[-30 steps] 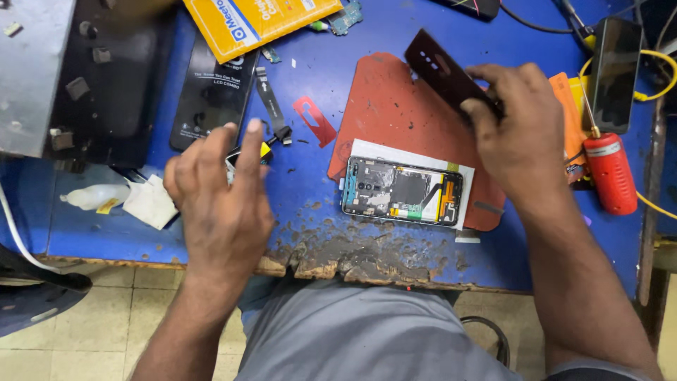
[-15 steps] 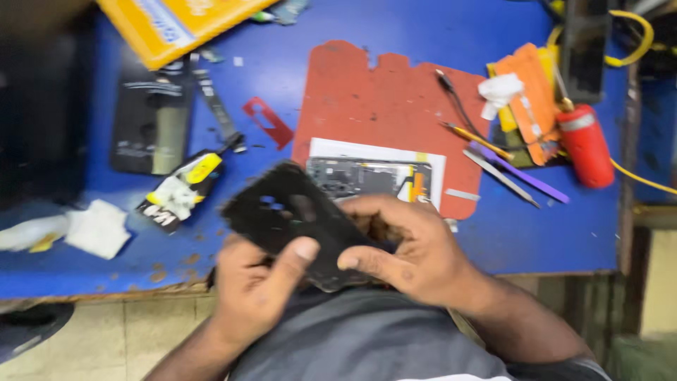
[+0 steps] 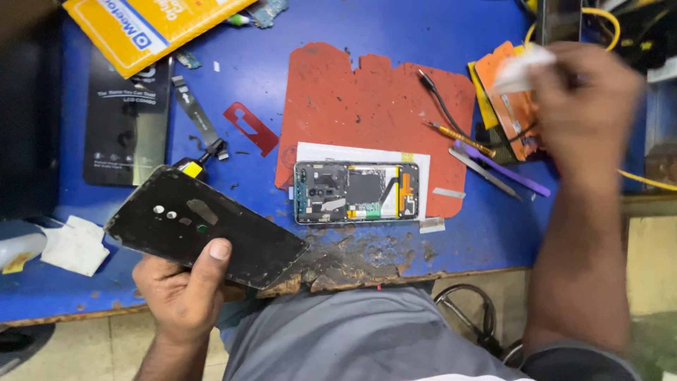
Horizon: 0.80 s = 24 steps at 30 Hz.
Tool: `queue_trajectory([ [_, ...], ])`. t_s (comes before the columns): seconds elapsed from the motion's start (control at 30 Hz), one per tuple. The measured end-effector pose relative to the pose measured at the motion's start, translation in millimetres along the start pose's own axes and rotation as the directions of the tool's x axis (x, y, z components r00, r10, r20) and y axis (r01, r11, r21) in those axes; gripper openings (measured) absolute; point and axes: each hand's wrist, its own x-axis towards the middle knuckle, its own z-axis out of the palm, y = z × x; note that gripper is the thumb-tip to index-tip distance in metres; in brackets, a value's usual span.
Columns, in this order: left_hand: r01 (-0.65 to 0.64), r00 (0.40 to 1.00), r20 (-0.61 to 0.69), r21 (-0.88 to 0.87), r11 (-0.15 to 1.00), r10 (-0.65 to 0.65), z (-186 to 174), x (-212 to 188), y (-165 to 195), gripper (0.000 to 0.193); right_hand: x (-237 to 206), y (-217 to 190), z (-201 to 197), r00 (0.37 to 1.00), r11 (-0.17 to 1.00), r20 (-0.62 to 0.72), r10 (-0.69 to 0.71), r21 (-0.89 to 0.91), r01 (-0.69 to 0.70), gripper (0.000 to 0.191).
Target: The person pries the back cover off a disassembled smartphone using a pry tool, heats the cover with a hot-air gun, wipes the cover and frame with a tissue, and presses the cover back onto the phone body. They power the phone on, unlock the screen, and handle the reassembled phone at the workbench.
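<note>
Left hand [image 3: 185,293]: grips black back cover [image 3: 204,229], long axis slanting down-right.
Right hand [image 3: 575,106]: pinches white cloth [image 3: 518,69], far right of cover.

Blue worktable [image 3: 437,21] fills most of the view, paint chipped to bare, rough wood along the near edge [image 3: 352,264] at 6 o'clock. Red mat [image 3: 367,106] lies at centre, edges ragged and spotted with dark marks. Pale tiled floor [image 3: 77,346] shows below the table at 7 o'clock, and again at 4 o'clock, blurred. Dark grey block [image 3: 28,106] sits at 9 o'clock, partly cut off. Light is even and bright, with soft shadows.
</note>
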Motion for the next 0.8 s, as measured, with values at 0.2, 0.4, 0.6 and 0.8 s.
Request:
queue_trajectory([
  [0.2, -0.005, 0.999, 0.034, -0.008, 1.0, 0.006, 2, 4, 5, 0.017, -5, 23, -4, 0.957, 0.663, 0.187, 0.221, 0.691, -0.288, 0.015],
  [0.4, -0.014, 0.999, 0.051, 0.035, 0.999, 0.012, 2, 6, 11, 0.012, -24, 27, 1, 0.972, 0.385, 0.13, 0.196, 0.901, -0.198, 0.023],
  [0.6, -0.09, 0.991, 0.104, 0.092, 0.992, 0.08, 1, 12, 15, 0.007, -53, 8, 3, 0.919, 0.242, 0.384, 0.087, 0.887, -0.394, 0.024],
  [0.8, -0.105, 0.985, 0.146, 0.06, 0.993, 0.095, 1, 19, 22, 0.007, -72, -13, 2, 0.852, 0.476, 0.474, 0.224, 0.709, -0.52, 0.027],
])
